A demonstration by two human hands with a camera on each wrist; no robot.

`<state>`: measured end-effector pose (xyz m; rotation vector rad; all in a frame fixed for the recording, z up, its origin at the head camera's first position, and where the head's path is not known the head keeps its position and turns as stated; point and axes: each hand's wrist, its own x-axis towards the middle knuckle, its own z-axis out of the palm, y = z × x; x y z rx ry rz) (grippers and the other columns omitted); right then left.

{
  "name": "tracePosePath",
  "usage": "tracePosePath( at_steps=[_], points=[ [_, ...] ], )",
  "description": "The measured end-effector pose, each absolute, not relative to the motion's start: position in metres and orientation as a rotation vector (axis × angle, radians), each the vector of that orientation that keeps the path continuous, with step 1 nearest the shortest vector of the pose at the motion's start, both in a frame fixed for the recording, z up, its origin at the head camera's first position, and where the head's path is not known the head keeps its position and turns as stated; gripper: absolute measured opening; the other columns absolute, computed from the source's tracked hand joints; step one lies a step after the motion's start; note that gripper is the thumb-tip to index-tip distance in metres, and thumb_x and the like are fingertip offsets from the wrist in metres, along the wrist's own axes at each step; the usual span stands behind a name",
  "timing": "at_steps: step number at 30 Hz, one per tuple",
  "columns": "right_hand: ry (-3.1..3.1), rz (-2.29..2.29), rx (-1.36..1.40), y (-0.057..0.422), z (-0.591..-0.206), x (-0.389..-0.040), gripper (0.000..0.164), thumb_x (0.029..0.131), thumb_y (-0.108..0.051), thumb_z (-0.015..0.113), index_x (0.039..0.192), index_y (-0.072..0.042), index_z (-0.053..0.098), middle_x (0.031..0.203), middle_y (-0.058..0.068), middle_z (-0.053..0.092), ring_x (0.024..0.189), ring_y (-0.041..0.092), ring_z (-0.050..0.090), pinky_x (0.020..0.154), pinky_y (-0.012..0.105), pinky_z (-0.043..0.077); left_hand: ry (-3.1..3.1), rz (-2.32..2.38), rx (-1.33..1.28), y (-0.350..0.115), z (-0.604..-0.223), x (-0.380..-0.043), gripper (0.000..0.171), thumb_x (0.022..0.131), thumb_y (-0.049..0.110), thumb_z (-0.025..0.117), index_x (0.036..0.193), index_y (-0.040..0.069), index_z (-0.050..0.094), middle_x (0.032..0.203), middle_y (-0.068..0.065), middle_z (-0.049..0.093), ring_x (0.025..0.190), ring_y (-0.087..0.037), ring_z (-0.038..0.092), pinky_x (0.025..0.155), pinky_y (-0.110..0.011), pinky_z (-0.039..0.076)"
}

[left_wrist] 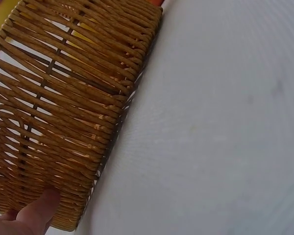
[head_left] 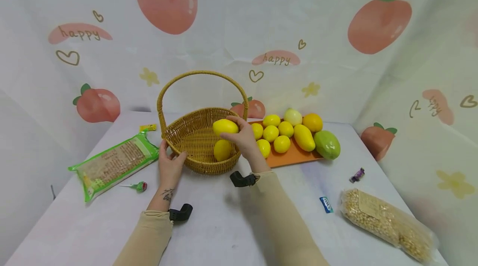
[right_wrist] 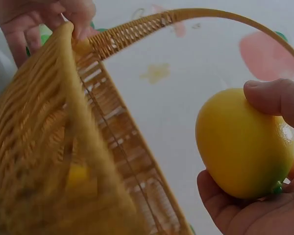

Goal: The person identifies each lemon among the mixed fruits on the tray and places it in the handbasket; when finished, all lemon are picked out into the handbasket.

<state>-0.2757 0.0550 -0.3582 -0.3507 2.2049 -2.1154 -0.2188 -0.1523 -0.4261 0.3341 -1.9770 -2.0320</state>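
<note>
A wicker basket (head_left: 201, 168) with a tall hoop handle stands at the middle of the table. My left hand (head_left: 169, 166) grips its left rim; in the left wrist view a fingertip (left_wrist: 49, 198) presses the woven side (left_wrist: 63, 98). Over the basket's right part, my right hand (head_left: 244, 137) holds a yellow mango (head_left: 225, 127) between thumb and fingers. The right wrist view shows this mango (right_wrist: 240, 142) with a greenish end and a small green stem. Below it, a rounded yellow fruit (head_left: 223, 150) lies inside the basket.
Right of the basket, an orange tray (head_left: 287, 159) bears several lemons (head_left: 281, 144), another mango (head_left: 304, 137), an orange (head_left: 313, 123) and a green fruit (head_left: 327, 145). A green-edged packet (head_left: 115, 162) and lollipop (head_left: 141, 186) lie left. A bag of kernels (head_left: 388, 222) and small candies (head_left: 326, 204) lie right.
</note>
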Motion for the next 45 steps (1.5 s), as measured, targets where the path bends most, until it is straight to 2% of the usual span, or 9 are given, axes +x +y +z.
tracePosePath(
  at_steps=[6,9,15,18,25,32,37,45],
  points=[
    [2.214,-2.006,-0.43,0.028,-0.333,-0.27,0.057,0.079,-0.001,0.067,0.131,-0.001,0.047,0.129,0.017,0.049,0.106,0.027,0.051,0.087,0.032,0.047,-1.985,-2.001,0.325,-0.152,-0.43,-0.219,0.079,0.085,0.005,0.053,0.15,0.014,0.008,0.153,-0.009,0.013,0.126,-0.035,0.036,0.072,-0.003,0.042],
    [2.23,-1.981,-0.441,0.02,-0.337,-0.274,0.057,0.078,-0.002,0.068,0.131,-0.001,0.048,0.129,0.016,0.05,0.107,0.028,0.052,0.088,0.032,0.047,-1.984,-1.999,0.321,-0.152,-0.43,-0.219,0.079,0.085,0.005,0.054,0.15,0.013,0.008,0.153,-0.01,0.013,0.126,-0.036,0.036,0.072,-0.003,0.042],
    [2.204,-2.055,-0.498,0.022,-0.359,-0.283,0.055,0.078,-0.004,0.07,0.129,0.0,0.05,0.133,0.015,0.051,0.125,0.028,0.045,0.105,0.036,0.036,-1.989,-1.983,0.339,-0.153,-0.432,-0.22,0.079,0.083,0.005,0.055,0.149,0.011,0.011,0.152,-0.011,0.016,0.124,-0.034,0.038,0.072,-0.004,0.042],
    [2.226,-2.124,-0.483,0.037,-0.364,-0.278,0.051,0.079,-0.003,0.069,0.126,0.001,0.052,0.129,0.016,0.054,0.124,0.03,0.046,0.106,0.037,0.035,-1.989,-1.986,0.337,-0.152,-0.432,-0.221,0.08,0.083,0.005,0.055,0.149,0.011,0.011,0.152,-0.011,0.016,0.124,-0.034,0.037,0.071,-0.004,0.043],
    [2.281,-2.358,-0.314,0.082,-0.372,-0.271,0.046,0.076,0.001,0.07,0.119,0.004,0.054,0.122,0.02,0.055,0.118,0.032,0.048,0.104,0.043,0.037,-1.994,-1.974,0.356,-0.152,-0.431,-0.222,0.079,0.084,0.006,0.056,0.149,0.013,0.011,0.152,-0.009,0.016,0.123,-0.032,0.038,0.07,-0.003,0.042],
    [2.55,-2.357,0.013,0.117,-0.4,-0.274,0.048,0.077,-0.004,0.071,0.121,0.002,0.053,0.126,0.021,0.053,0.12,0.031,0.046,0.103,0.044,0.036,-2.004,-1.986,0.376,-0.152,-0.432,-0.22,0.081,0.084,0.006,0.054,0.15,0.015,0.009,0.153,-0.007,0.014,0.125,-0.032,0.036,0.071,-0.003,0.041],
    [2.569,-2.321,0.141,0.128,-0.424,-0.279,0.053,0.078,-0.006,0.07,0.125,0.005,0.049,0.13,0.023,0.048,0.123,0.032,0.042,0.106,0.044,0.032,-2.008,-1.975,0.364,-0.152,-0.432,-0.22,0.081,0.083,0.005,0.054,0.15,0.013,0.008,0.153,-0.009,0.014,0.125,-0.032,0.036,0.07,-0.003,0.041],
    [2.664,-2.085,0.256,0.124,-0.441,-0.284,0.063,0.07,-0.01,0.076,0.127,0.002,0.05,0.13,0.018,0.049,0.121,0.031,0.043,0.104,0.046,0.034,-2.016,-1.971,0.368,-0.153,-0.433,-0.221,0.081,0.083,0.005,0.054,0.15,0.012,0.008,0.153,-0.008,0.014,0.125,-0.032,0.036,0.07,-0.003,0.041]
  ],
)
